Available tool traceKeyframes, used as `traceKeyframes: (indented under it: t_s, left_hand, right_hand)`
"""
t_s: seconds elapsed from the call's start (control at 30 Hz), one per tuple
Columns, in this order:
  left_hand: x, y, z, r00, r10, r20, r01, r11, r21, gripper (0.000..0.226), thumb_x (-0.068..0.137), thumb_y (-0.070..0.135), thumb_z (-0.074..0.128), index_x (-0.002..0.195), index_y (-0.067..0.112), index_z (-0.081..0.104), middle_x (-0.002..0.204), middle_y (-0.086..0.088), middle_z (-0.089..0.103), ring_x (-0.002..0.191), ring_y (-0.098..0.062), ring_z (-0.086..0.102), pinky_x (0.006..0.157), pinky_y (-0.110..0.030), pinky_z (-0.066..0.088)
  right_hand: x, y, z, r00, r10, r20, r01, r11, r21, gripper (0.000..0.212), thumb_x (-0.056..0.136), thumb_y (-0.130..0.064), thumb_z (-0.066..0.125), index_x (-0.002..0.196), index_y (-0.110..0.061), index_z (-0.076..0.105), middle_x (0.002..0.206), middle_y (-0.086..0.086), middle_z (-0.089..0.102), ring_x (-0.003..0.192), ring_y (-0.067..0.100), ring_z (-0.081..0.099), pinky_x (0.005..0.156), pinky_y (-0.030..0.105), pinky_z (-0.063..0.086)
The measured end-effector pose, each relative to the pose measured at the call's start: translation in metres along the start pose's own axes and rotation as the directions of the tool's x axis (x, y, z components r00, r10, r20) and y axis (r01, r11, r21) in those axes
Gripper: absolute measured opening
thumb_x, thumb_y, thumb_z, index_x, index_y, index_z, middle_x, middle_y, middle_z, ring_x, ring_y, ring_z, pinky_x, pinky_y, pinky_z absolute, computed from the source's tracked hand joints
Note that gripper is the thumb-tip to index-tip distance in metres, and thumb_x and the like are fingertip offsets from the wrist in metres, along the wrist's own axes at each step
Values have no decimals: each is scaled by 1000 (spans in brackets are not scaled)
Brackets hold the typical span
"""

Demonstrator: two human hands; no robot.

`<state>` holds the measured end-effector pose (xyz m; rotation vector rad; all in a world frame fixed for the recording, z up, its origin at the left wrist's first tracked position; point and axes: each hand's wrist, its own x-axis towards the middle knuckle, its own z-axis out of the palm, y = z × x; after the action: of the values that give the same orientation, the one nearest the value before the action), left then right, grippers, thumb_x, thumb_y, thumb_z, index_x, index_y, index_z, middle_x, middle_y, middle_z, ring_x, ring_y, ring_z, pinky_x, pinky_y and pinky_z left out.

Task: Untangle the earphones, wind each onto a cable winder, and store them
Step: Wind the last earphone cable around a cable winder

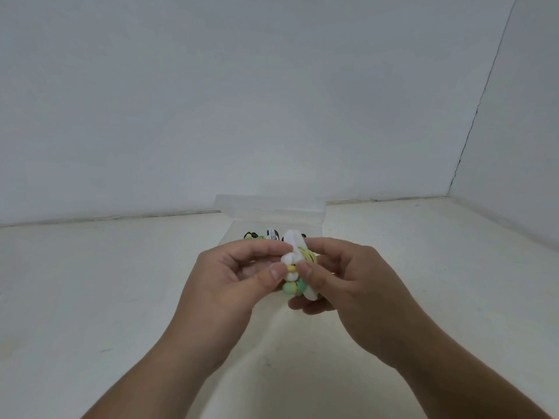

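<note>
Both hands meet above the table's middle around a white cable winder [292, 246]. Yellow-green earphone cable [309, 254] is wound on it, and two mint-green earbuds [292, 288] show at its lower end. My left hand [239, 276] pinches the winder's left side with thumb and fingers. My right hand [338, 276] grips its right side, thumb pressed by a small yellow piece [291, 268]. Behind the hands, a clear plastic box [272, 211] holds other wound earphones, black-and-green [251, 236] and black-and-white [273, 233].
The pale tabletop [106, 297] spreads out on both sides of the hands. Grey-white walls [272, 101] stand behind the table and meet in a corner at the right. The clear box's open lid leans near the back wall.
</note>
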<state>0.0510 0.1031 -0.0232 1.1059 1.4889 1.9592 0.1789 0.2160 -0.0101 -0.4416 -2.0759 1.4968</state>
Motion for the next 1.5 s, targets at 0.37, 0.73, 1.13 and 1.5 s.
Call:
traceKeyframes:
  t_s: [0.37,0.73,1.13,1.5]
  left_hand:
    - [2,-2,0,999,-30,-39,29,999,-20,20,65,7,75,84,14,76,85,-18,74,75,-28,73,69,-32,58]
    - [3,1,-2,982,-189,-27,181,965,-189,16,58,-1,73,68,11,75,76,-20,73,66,-27,72,58,-29,58]
    - [4,-6,2,950,-310,-13,295,914,-279,26,53,-9,68,72,9,70,75,-16,73,62,-21,70,57,-25,57]
    - [4,-7,0,927,-364,93,375,908,-187,59,55,-11,74,112,3,72,105,-20,73,84,-28,68,70,-29,54]
  right_hand:
    - [-2,2,2,999,13,47,-17,997,80,40,96,-14,62,81,-50,74,89,2,77,77,24,75,79,40,61]
    - [0,7,-2,989,99,112,-112,988,111,23,102,-19,51,110,-19,73,93,10,76,83,25,75,77,39,59]
    - [3,14,1,989,131,67,-138,984,116,22,100,-15,54,111,-21,72,91,11,76,82,26,75,78,40,59]
    - [2,18,5,985,143,92,-156,977,148,29,100,-10,54,99,-32,73,92,10,76,84,28,75,81,42,61]
